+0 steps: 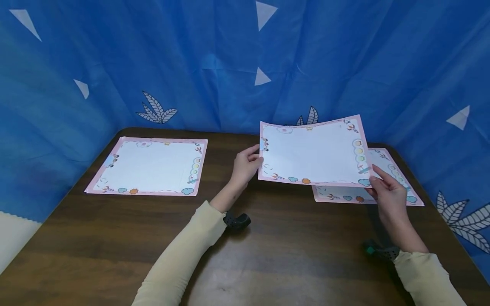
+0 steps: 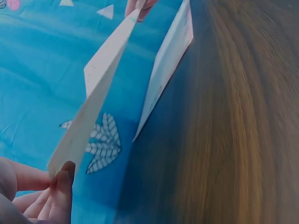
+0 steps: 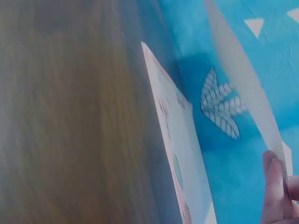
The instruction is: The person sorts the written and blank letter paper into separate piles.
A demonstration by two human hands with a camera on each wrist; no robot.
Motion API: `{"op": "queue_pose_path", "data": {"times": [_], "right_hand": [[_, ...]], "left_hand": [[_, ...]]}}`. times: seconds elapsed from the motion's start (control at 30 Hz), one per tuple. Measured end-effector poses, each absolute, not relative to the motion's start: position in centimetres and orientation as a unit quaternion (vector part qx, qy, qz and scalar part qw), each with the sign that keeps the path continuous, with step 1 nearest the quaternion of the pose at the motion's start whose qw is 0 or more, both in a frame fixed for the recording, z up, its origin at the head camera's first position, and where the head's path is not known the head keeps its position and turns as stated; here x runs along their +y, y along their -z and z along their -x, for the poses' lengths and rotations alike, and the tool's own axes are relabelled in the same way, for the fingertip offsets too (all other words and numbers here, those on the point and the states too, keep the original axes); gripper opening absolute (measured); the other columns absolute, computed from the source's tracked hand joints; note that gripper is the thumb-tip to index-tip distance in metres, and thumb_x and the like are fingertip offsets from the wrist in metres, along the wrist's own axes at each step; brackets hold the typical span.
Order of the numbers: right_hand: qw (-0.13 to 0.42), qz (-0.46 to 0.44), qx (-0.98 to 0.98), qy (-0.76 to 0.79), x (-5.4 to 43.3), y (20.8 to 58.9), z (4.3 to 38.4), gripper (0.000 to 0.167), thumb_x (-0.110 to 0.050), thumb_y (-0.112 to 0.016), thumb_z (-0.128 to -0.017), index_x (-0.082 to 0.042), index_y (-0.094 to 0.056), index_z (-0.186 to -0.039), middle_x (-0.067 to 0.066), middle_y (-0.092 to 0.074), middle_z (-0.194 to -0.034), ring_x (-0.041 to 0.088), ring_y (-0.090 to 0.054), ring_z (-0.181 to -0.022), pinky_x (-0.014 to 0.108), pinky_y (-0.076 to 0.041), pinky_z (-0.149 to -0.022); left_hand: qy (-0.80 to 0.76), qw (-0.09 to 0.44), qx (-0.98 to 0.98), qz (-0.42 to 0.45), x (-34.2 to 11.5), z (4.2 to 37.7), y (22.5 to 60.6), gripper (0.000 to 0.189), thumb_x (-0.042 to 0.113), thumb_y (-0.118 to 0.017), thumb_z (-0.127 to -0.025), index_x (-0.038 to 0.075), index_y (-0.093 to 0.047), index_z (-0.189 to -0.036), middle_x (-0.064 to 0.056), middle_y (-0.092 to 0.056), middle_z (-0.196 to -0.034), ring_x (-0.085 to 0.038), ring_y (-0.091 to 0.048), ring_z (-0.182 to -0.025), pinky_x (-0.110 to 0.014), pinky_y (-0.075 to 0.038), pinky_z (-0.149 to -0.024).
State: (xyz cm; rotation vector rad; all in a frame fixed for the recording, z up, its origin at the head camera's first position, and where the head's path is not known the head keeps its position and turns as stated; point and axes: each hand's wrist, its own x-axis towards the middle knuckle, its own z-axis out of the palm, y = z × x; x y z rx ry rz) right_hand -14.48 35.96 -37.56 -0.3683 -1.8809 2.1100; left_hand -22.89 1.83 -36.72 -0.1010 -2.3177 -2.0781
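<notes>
A sheet of paper [image 1: 311,153] with a pink decorated border is held up above the table, slightly bowed. My left hand [image 1: 246,165] pinches its left edge between thumb and fingers. At the lower right corner, my right hand [image 1: 390,193] grips the same sheet. Below and behind it lies a right-hand pile of matching paper [image 1: 398,174], partly hidden by the raised sheet. A second pile of the same bordered paper [image 1: 157,165] lies on the left of the table. Both wrist views show the lifted sheet [image 2: 88,116] nearly edge-on, clear of the right-hand pile [image 3: 180,140].
The dark wooden table [image 1: 268,255] has rounded far corners. A blue curtain [image 1: 214,63] with white triangles and leaf prints hangs right behind its far edge and along the sides. Each wrist wears a dark strap device [image 1: 236,222].
</notes>
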Motion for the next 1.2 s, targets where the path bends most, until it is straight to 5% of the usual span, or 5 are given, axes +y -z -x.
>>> {"op": "queue_pose_path", "data": {"times": [0.37,0.57,0.93,1.2], "right_hand": [[0.18,0.177,-0.602,-0.758,41.5,37.7,14.3,0.055,-0.022,-0.069,-0.081,-0.013,-0.054,-0.133,0.002,-0.052,-0.114,0.005,-0.064,-0.077,0.016,-0.049,-0.066],[0.185,0.209,-0.587,-0.76,44.4,38.1,14.3,0.048,-0.024,-0.07,-0.078,-0.018,-0.062,-0.126,-0.002,-0.056,-0.108,0.005,-0.064,-0.076,0.016,-0.05,-0.063],[0.138,0.248,-0.587,-0.758,47.6,39.4,14.1,0.058,-0.028,-0.07,-0.079,-0.023,-0.053,-0.134,-0.007,-0.053,-0.105,0.004,-0.06,-0.075,0.016,-0.05,-0.062],[0.117,0.273,-0.61,-0.735,48.8,40.3,13.9,0.062,-0.031,-0.068,-0.08,-0.024,-0.048,-0.138,-0.009,-0.053,-0.098,0.003,-0.06,-0.071,0.015,-0.05,-0.06]], "left_hand": [[0.655,-0.02,-0.75,0.083,7.0,22.7,36.8,0.039,-0.002,-0.06,-0.089,-0.003,-0.055,-0.127,-0.012,-0.068,-0.093,-0.02,-0.066,-0.082,-0.024,-0.053,-0.071],[0.635,-0.033,-0.766,0.097,9.9,22.4,37.5,0.039,-0.001,-0.064,-0.087,-0.001,-0.058,-0.126,-0.009,-0.068,-0.087,-0.02,-0.066,-0.079,-0.021,-0.052,-0.067],[0.615,-0.038,-0.783,0.086,12.9,22.6,38.7,0.033,0.003,-0.064,-0.087,-0.001,-0.063,-0.119,-0.004,-0.066,-0.078,-0.009,-0.058,-0.063,-0.018,-0.047,-0.055],[0.594,-0.093,-0.795,0.083,13.5,22.2,38.9,0.035,0.007,-0.061,-0.09,-0.001,-0.06,-0.123,0.0,-0.062,-0.076,-0.009,-0.054,-0.062,-0.019,-0.045,-0.055]]}}
